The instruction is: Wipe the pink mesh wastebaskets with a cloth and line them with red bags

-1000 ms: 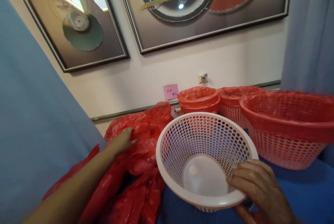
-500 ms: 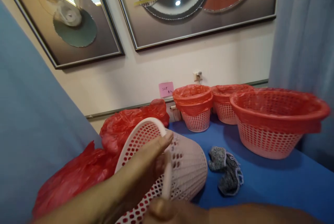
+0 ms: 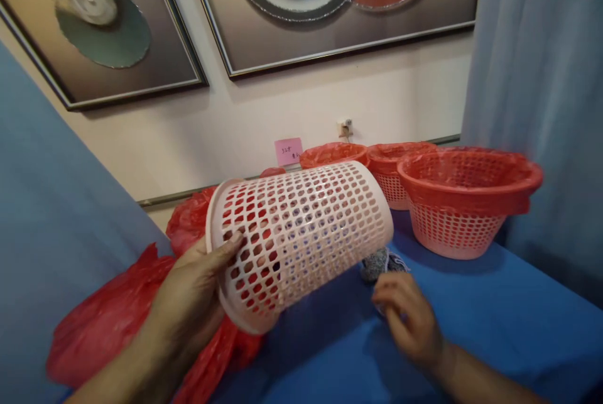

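Observation:
My left hand (image 3: 198, 291) grips a pale pink perforated plastic basket (image 3: 306, 222) at its rim, thumb outside on the holes. The basket is held up on its side, with the rim to the left and the base to the right. My right hand (image 3: 407, 316) is apart from the basket, below its base end. Its fingers are loosely bent, the thumb stands away from them, and nothing shows in it. Just beyond those fingers a grey knitted item with pale edging (image 3: 375, 266) lies on the blue-covered table (image 3: 494, 310), partly hidden by basket and hand.
Crumpled red plastic bags (image 3: 108, 322) are piled at the left. At the back right stand a wide pink basket (image 3: 456, 225) and smaller baskets (image 3: 398, 187), all lined with red bags. A pink note (image 3: 288, 151) is on the wall. Blue curtains (image 3: 532, 77) hang on both sides.
The basket has been raised and turned, its base now pointing right. My right hand has left the rim and moved right toward the grey knitted item. The view has shifted slightly.

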Motion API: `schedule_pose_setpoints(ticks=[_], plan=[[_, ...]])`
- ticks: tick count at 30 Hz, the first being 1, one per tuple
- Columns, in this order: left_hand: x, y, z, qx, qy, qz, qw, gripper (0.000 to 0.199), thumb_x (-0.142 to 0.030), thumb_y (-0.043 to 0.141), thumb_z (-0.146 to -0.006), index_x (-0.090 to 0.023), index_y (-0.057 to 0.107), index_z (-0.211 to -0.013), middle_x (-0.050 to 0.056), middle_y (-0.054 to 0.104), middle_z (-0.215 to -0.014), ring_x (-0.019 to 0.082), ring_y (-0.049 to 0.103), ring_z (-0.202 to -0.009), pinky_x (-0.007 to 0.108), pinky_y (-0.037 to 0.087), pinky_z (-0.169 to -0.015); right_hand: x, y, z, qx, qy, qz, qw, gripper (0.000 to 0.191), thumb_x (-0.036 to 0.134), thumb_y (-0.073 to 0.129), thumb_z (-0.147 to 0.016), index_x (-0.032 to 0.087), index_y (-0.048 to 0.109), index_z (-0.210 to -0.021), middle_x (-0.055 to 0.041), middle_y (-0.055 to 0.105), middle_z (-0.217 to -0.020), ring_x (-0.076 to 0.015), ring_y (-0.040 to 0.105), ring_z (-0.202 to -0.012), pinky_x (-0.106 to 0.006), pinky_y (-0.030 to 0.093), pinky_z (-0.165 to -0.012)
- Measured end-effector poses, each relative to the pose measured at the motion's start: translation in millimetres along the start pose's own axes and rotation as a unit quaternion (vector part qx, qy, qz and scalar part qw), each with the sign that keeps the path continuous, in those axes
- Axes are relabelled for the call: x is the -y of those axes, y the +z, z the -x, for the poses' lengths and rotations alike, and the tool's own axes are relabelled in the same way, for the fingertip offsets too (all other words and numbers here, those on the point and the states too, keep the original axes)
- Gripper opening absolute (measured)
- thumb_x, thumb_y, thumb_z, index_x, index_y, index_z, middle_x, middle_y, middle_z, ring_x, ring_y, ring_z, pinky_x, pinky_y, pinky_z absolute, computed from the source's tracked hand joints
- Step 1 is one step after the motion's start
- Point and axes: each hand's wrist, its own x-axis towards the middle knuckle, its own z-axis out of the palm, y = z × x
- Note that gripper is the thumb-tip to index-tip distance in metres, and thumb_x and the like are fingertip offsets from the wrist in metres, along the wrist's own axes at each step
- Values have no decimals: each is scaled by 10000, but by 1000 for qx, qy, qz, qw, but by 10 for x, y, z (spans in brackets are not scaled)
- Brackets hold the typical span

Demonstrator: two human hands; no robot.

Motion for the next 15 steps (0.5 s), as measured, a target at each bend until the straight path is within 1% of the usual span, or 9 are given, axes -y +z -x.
schedule_pose_setpoints(ticks=[2,3,5,7,8,9,11,13,15], plan=[[231,17,-39,-8,52,4,999,565,-375,950,-611,-189,760,-1110,109,842,-953,353,807,-916,464,685,-822,-396,55,105,-24,153,-15,988,263,148,421,-1001,177,683,-986,-105,679,-1069,-239,671,-1033,-462,578,-904],[385,28,-70,-14,76,4,997,569,-431,948,-626,-189,757,-1104,97,841,-948,340,806,-922,451,682,-832,-553,112,140,-24,211,-16,977,242,179,462,-975,175,701,-1012,-126,681,-1111,-274,666,-1065,-514,563,-927],[741,32,-148,-24,106,-6,994,571,-554,917,-664,-178,759,-1063,90,839,-935,322,804,-925,425,676,-831,-760,254,181,-3,264,-16,964,254,240,586,-897,179,732,-1096,-161,664,-1244,-334,645,-1145,-581,526,-976],[1104,5,-231,-22,102,-32,994,577,-651,876,-676,-170,766,-976,94,834,-891,323,802,-918,401,670,-796,-841,392,205,17,291,-31,956,363,263,717,-776,202,745,-1133,-156,643,-1327,-355,635,-1180,-573,516,-993],[1271,-21,-269,-23,99,-50,994,584,-682,861,-676,-171,768,-942,93,831,-870,324,800,-919,392,665,-786,-852,445,218,23,302,-42,952,406,254,758,-718,212,749,-1122,-143,651,-1322,-349,643,-1167,-549,523,-986],[1421,-53,-304,-21,93,-71,993,589,-699,852,-677,-172,768,-927,96,831,-870,327,798,-934,389,661,-790,-856,481,235,26,316,-54,947,413,238,776,-678,215,753,-1090,-128,674,-1279,-334,658,-1131,-522,531,-971],[1659,-123,-357,-26,94,-93,991,615,-732,829,-682,-171,767,-925,105,830,-888,331,794,-961,388,657,-797,-874,496,284,21,352,-80,933,323,223,771,-658,204,751,-980,-99,723,-1100,-296,685,-1003,-474,544,-918],[1817,-183,-387,-30,100,-98,990,649,-765,813,-674,-168,763,-923,114,829,-914,337,789,-978,398,655,-812,-927,437,353,-2,399,-103,911,213,255,757,-678,192,729,-880,-75,726,-911,-273,687,-860,-445,552,-835],[1914,-219,-392,-26,103,-97,990,653,-771,814,-665,-170,765,-915,113,828,-928,341,787,-978,413,653,-842,-995,323,433,-45,452,-125,882,220,344,751,-717,184,705,-862,-70,715,-816,-267,679,-756,-433,552,-747]])
